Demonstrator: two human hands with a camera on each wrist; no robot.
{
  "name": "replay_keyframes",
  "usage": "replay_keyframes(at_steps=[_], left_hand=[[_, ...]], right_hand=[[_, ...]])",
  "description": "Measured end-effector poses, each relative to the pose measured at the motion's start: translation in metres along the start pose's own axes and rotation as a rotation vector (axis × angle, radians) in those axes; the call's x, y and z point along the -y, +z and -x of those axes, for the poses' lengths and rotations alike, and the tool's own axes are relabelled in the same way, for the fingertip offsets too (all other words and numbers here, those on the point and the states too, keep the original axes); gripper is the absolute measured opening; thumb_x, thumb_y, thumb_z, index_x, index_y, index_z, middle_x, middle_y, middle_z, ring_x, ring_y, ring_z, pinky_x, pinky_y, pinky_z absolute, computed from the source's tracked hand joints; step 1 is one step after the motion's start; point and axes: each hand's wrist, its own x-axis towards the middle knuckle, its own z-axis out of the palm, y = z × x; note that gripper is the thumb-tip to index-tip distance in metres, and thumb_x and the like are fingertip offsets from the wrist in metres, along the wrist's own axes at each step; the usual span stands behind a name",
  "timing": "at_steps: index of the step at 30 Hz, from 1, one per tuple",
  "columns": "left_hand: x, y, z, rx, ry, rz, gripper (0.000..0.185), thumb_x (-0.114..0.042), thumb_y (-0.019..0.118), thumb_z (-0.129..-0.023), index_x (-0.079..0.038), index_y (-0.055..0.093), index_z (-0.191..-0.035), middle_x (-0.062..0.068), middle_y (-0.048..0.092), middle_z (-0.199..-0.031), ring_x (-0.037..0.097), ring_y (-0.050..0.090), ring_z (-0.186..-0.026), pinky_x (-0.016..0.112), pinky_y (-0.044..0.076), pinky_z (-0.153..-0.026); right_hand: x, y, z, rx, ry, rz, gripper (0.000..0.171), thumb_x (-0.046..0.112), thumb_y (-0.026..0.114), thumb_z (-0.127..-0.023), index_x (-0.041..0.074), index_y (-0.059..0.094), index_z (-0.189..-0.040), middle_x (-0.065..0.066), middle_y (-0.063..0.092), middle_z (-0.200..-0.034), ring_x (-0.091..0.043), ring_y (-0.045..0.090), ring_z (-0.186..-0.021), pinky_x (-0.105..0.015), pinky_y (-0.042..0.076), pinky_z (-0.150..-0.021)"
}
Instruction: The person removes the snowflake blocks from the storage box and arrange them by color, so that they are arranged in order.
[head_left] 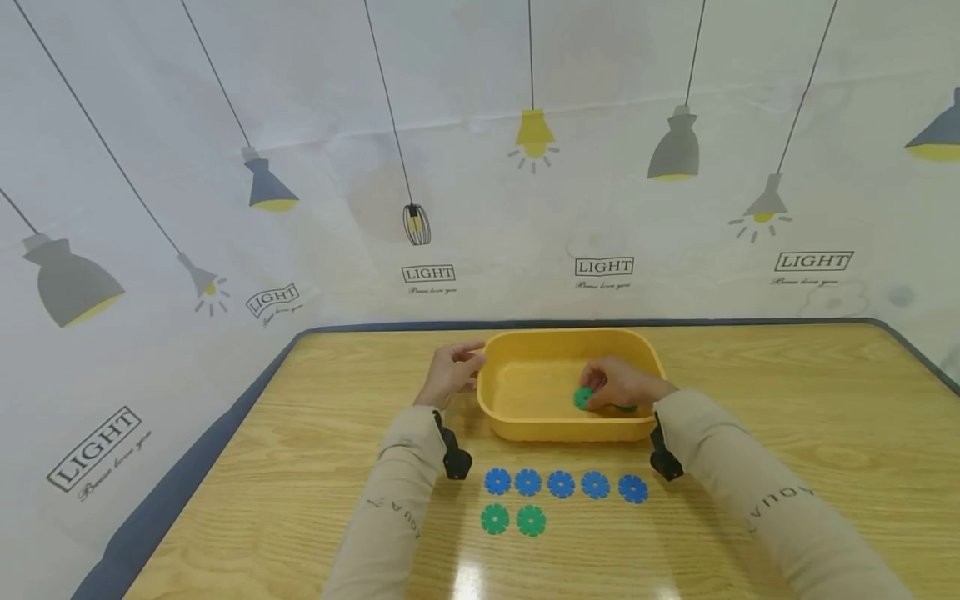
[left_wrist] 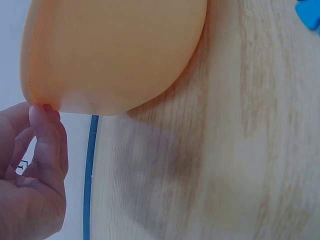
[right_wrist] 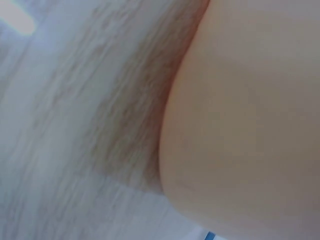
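A person's right hand [head_left: 618, 385] reaches into the yellow tub [head_left: 525, 421] on a wooden table [head_left: 787, 433], fingers curled down and pinching a green disc [head_left: 582, 398] at the tub's floor, near its 4 o'clock corner. A second green piece [head_left: 626, 408] peeks from under the palm; whether it is also held cannot be told. The left hand [head_left: 452, 372] steadies the tub at its 9 o'clock rim, fingertips [left_wrist: 44, 116] touching the edge, the fingers loosely bent and gripping nothing. The disc lies flat, with no long axis, directly beneath the right fingers and well apart from the left hand. At 6 o'clock from the tub, five blue discs [head_left: 561, 484] sit in a row, two green discs [head_left: 512, 519] just nearer the person.
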Motion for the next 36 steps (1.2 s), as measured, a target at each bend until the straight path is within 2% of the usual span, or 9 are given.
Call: replay_keyframes(at_steps=[7, 13, 17, 24, 30, 36], left_hand=[[0.0, 0.001, 0.0, -0.003, 0.002, -0.011, 0.033, -0.014, 0.059, -0.086, -0.013, 0.058, -0.119, 0.011, 0.056, -0.098, 0.028, 0.059, -0.088, 0.022, 0.049, -0.054], [0.001, 0.001, 0.001, 0.009, 0.016, -0.01, 0.034, -0.014, 0.058, -0.086, -0.012, 0.057, -0.12, 0.011, 0.056, -0.099, 0.028, 0.06, -0.088, 0.022, 0.049, -0.054], [0.001, 0.001, 0.002, 0.007, 0.022, -0.005, 0.034, -0.013, 0.058, -0.086, -0.011, 0.057, -0.12, 0.011, 0.056, -0.098, 0.029, 0.06, -0.088, 0.022, 0.049, -0.052], [0.0, 0.001, 0.002, -0.007, 0.015, -0.005, 0.034, -0.013, 0.059, -0.086, -0.011, 0.058, -0.119, 0.011, 0.056, -0.097, 0.026, 0.061, -0.082, 0.022, 0.049, -0.051], [0.0, 0.002, 0.002, -0.009, 0.017, -0.011, 0.033, -0.013, 0.058, -0.086, -0.011, 0.057, -0.119, 0.011, 0.056, -0.097, 0.019, 0.06, -0.076, 0.021, 0.049, -0.052], [0.0, 0.002, 0.002, -0.01, 0.011, -0.011, 0.034, -0.014, 0.058, -0.086, -0.011, 0.057, -0.12, 0.011, 0.056, -0.097, 0.023, 0.061, -0.081, 0.021, 0.048, -0.051]], right_hand=[[0.007, -0.002, 0.005, -0.015, -0.064, 0.007, 0.011, -0.003, 0.06, -0.079, -0.005, 0.058, -0.09, -0.01, 0.058, -0.083, -0.019, 0.053, -0.076, -0.03, 0.046, -0.068], [0.014, -0.007, 0.013, -0.067, -0.149, 0.049, 0.013, 0.001, 0.06, -0.081, -0.004, 0.061, -0.093, -0.01, 0.06, -0.086, -0.022, 0.056, -0.079, -0.033, 0.047, -0.07], [0.021, -0.011, 0.021, -0.08, -0.173, 0.045, 0.013, 0.001, 0.059, -0.082, -0.004, 0.061, -0.094, -0.01, 0.061, -0.088, -0.023, 0.057, -0.081, -0.034, 0.048, -0.072], [0.03, -0.011, 0.036, -0.082, -0.236, 0.082, 0.012, 0.004, 0.059, -0.084, 0.0, 0.062, -0.094, -0.005, 0.062, -0.086, -0.017, 0.058, -0.077, -0.028, 0.049, -0.069], [0.04, -0.01, 0.049, -0.1, -0.248, 0.031, 0.014, 0.004, 0.057, -0.085, -0.002, 0.061, -0.096, -0.006, 0.061, -0.087, -0.017, 0.057, -0.077, -0.027, 0.048, -0.068], [0.051, 0.003, 0.061, -0.085, -0.306, -0.065, 0.014, 0.006, 0.059, -0.084, -0.001, 0.062, -0.096, -0.007, 0.062, -0.088, -0.015, 0.058, -0.077, -0.028, 0.049, -0.069]])
